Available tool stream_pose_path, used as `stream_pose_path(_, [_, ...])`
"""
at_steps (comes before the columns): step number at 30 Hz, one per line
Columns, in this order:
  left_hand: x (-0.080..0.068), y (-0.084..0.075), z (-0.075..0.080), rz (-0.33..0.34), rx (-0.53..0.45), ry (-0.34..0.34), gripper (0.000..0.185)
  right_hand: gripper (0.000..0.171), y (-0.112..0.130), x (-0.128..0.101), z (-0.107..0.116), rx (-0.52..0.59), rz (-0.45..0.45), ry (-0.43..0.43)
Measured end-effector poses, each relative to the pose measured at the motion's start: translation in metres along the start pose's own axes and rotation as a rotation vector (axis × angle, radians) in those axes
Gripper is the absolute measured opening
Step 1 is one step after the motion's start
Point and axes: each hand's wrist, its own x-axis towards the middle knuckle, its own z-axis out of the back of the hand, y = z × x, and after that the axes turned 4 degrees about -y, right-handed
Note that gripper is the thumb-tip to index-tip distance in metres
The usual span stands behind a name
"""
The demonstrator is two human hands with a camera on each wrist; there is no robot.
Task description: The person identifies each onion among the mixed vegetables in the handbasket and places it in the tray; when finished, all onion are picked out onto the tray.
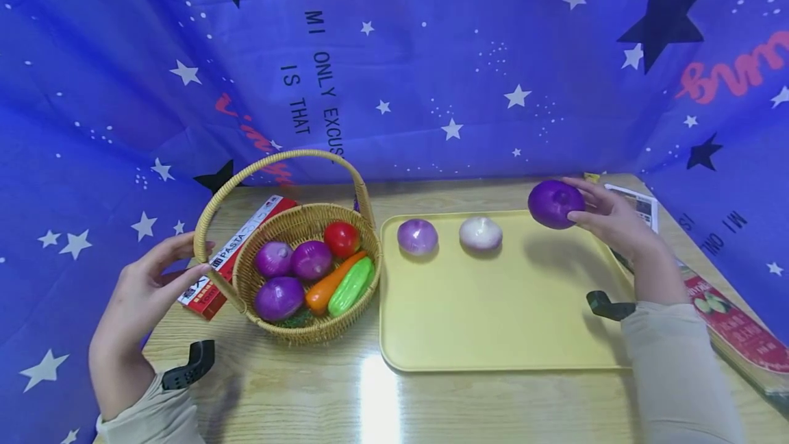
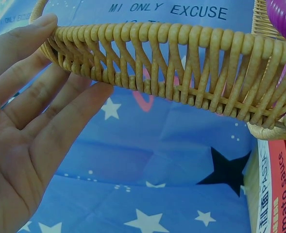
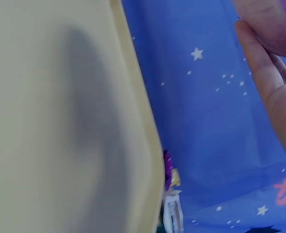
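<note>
My left hand (image 1: 137,297) pinches the handle (image 1: 229,192) of a round wicker basket (image 1: 240,262) between thumb and fingers. Inside the basket lie several purple onions (image 1: 279,298), a red tomato (image 1: 342,238), an orange carrot (image 1: 327,291) and a green cucumber (image 1: 352,286). With thumb and fingertips, my right hand (image 1: 616,219) holds a dark purple onion (image 1: 555,204) above the far right part of a yellow tray (image 1: 487,321). A pale purple onion (image 1: 418,236) and a white onion (image 1: 481,233) rest on the tray. In the right wrist view, the held onion (image 3: 266,26) is partly cut off.
A red pasta box (image 1: 206,299) lies behind and left of the basket. Right of the tray are a red printed package (image 1: 740,324) and a white-edged packet (image 1: 637,203). A blue star-patterned cloth (image 1: 407,74) hangs around the wooden table (image 1: 296,389).
</note>
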Motion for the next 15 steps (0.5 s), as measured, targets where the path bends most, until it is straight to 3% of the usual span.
stream_pose_path(6, [-0.001,-0.001,0.001,0.0,0.003,0.001,0.041,0.061,-0.019,0.003,0.001,0.312,-0.001,0.066])
stream_pose_path(8, [-0.001,-0.001,0.001,-0.005,0.0,0.002,0.041,0.061,-0.025,0.004,0.002,0.333,0.005,0.07])
stream_pose_path(11, [-0.001,-0.001,0.001,-0.011,-0.003,0.003,0.042,0.061,-0.032,0.004,0.003,0.298,0.0,0.063])
stream_pose_path(15, [0.0,-0.001,0.0,-0.009,-0.004,0.004,0.042,0.06,-0.039,0.004,0.004,0.099,-0.044,0.016])
